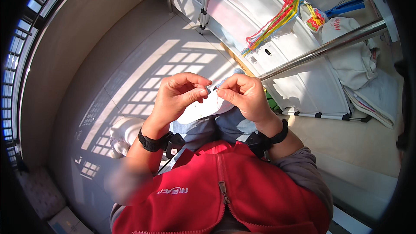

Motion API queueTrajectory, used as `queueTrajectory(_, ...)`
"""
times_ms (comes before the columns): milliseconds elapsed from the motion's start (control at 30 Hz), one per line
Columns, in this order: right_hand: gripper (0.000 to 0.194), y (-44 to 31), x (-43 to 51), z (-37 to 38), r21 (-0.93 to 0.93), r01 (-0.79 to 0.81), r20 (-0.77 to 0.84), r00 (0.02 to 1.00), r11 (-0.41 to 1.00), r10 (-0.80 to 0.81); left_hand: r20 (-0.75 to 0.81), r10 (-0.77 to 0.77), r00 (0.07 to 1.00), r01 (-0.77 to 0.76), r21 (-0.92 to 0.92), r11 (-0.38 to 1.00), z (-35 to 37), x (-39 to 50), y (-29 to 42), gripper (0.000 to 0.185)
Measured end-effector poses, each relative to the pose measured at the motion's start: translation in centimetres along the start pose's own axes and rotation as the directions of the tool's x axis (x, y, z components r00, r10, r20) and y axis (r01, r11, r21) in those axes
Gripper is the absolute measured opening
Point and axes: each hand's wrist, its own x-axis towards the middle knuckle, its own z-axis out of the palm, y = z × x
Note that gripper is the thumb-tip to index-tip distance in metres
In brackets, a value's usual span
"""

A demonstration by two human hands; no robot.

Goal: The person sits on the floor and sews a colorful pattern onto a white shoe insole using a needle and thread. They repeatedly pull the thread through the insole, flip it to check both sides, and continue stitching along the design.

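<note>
A fine red thread (217, 80) runs straight between my two hands above my lap. My left hand (177, 96) has it at the fingertips, thumb and index finger close together. Opposite, my right hand (245, 95) pinches with thumb and index finger, and a loose loop of the thread hangs below it. Whether a needle is in either pinch is too small to tell. Under both hands a white, insole-shaped piece (195, 113) lies across my jeans (208, 130). Small dark marks show on it, and my right hand hides part of it.
To the right stands a white fabric rack (292, 78) with a metal bar (325, 49) across it. Multicoloured thread skeins (276, 22), a patterned piece (315, 19), blue-handled scissors (346, 7) and a white cloth bag (349, 52) lie there. A white furry animal (125, 133) is on the floor at left.
</note>
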Motion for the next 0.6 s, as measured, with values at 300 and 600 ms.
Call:
queueTrajectory(300, 0.006, 0.02, 0.07, 0.57, 0.041, -0.002, 0.003, 1.000, 0.999, 0.002, -0.003, 0.020, 1.000, -0.019, 0.172, 0.985, 1.10, 0.25, 0.14, 0.013)
queueTrajectory(600, 0.003, -0.86, 0.73, 0.31, -0.006, 0.104, -0.181, 0.978, 0.995, -0.104, -0.089, -0.007, 0.996, 0.000, -0.087, 0.996, 0.47, 0.83, -0.71, 0.012)
